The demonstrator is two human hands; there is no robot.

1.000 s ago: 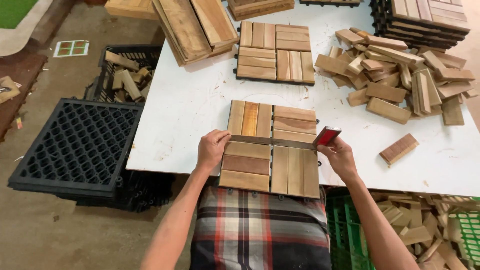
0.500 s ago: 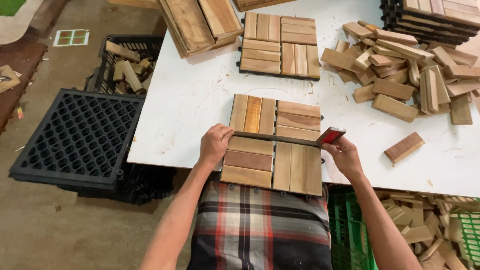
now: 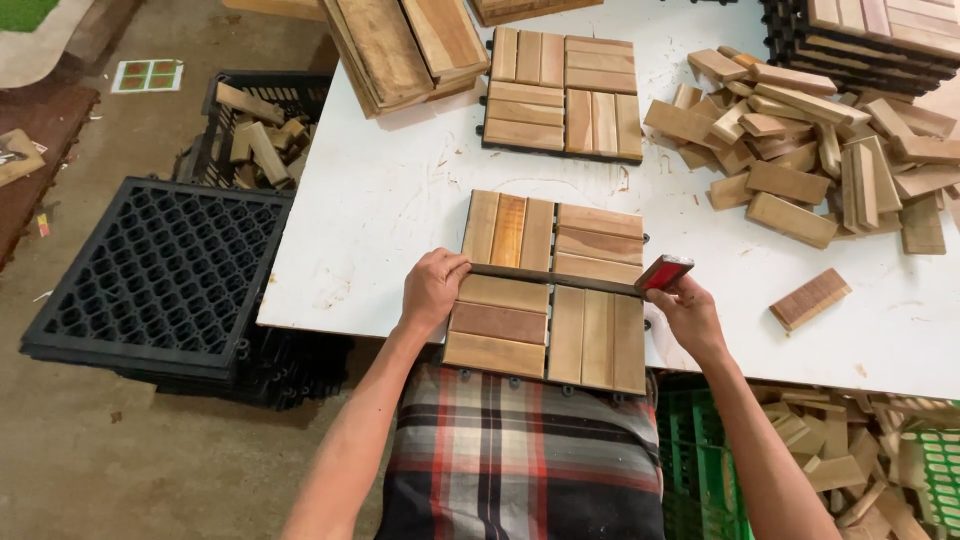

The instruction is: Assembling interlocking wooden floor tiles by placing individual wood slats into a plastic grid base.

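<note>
On the white worktop (image 3: pixel 380 200) a wooden slat tile (image 3: pixel 548 290) lay at the near edge before us. Across it, left to right, ran a thin dark strip (image 3: pixel 555 279), its red-handled end toward our right. Our left hand (image 3: pixel 432 290) pinched one end, our right hand (image 3: pixel 683 308) the other, fingers closed. A second finished tile (image 3: pixel 563 92) sat farther back.

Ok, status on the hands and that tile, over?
Left hand pinning the tape measure strip's end on the wooden deck tile. Right hand holding the red case at the tile's right edge. Strip lies across the tile's middle. Nothing in the way.
</note>
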